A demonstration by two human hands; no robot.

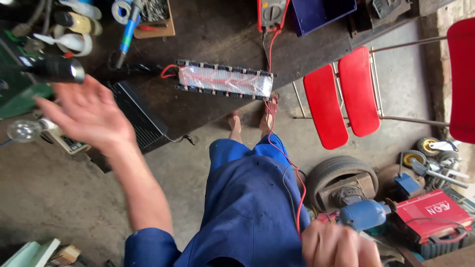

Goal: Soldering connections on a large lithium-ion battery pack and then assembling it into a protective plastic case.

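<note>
My left hand [89,116] is raised at the left, blurred, with its fingers spread and nothing in it. It hovers just below a black torch [54,69] and beside a black finned box [138,116]. My right hand [339,245] is low at the bottom right, its fingers curled. A red lead [289,160] and a thin grey lead run from the red-cased meter [271,12] down over my blue clothes [247,198] into that hand. A long battery pack [225,80] wrapped in clear film lies on the dark bench [208,39], apart from both hands.
Two red chair pads [341,101] stand right of the bench. A tyre [336,173], a blue motor [363,215] and a red machine case [433,212] sit on the floor at right. Tape rolls, a blue-handled tool [127,34] and a glass bulb [22,130] lie at left.
</note>
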